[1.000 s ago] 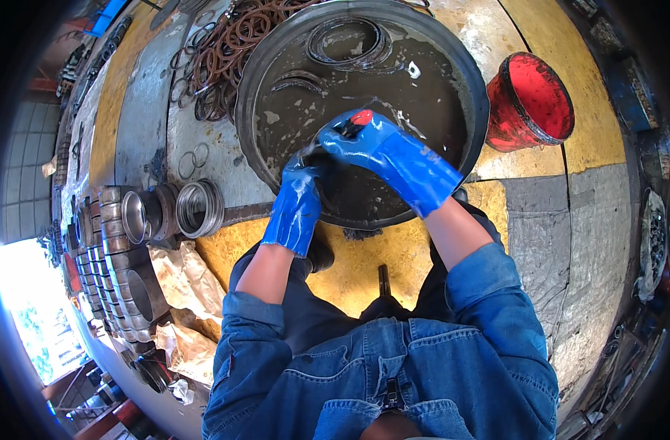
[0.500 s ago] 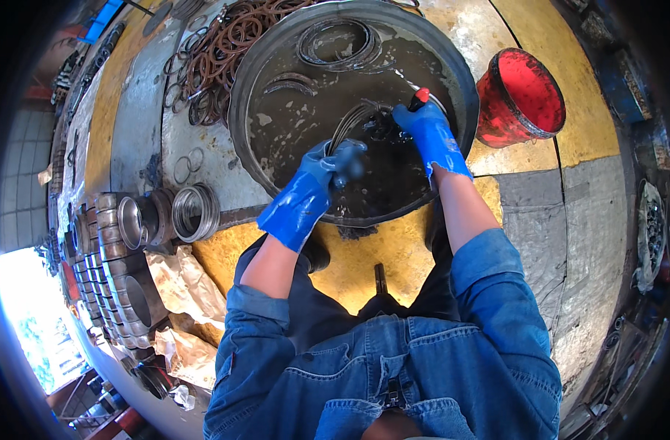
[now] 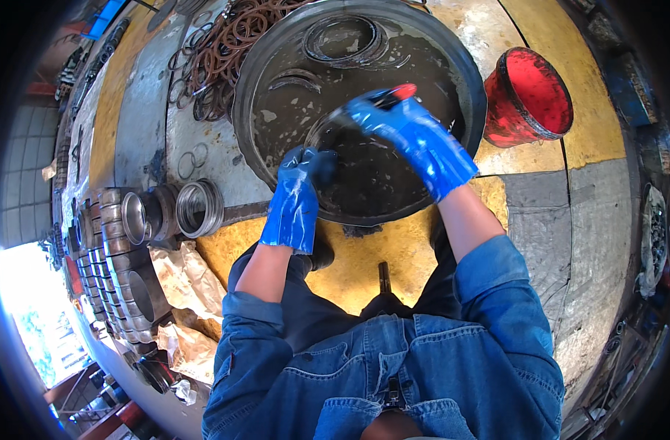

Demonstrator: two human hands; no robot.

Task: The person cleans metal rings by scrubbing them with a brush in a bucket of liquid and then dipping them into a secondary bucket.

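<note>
Over a wide round metal basin (image 3: 473, 110) of murky dark liquid, both my hands wear blue rubber gloves. My left hand (image 3: 300, 170) is closed round a bundle of thin metal rings (image 3: 318, 133) at the basin's near left; the bundle's lower part is hidden by the glove and blur. My right hand (image 3: 402, 126) grips a tool with a dark handle and a red end (image 3: 404, 91), its fingers smeared by motion beside the rings. The tool's working end is hidden. Farther back in the basin lie a coil of thin rings (image 3: 340, 62) and some curved pieces (image 3: 295, 79).
A red bucket (image 3: 529, 95) stands right of the basin. Rusty rings (image 3: 232, 51) are heaped at the far left. Silvery rings (image 3: 201, 209), stacked metal cylinders (image 3: 115, 249) and brown paper (image 3: 185, 275) sit to my left.
My right hand has swung left and up with the red-ended tool, toward the rings. My left hand has shifted slightly left, still holding the bundle.
</note>
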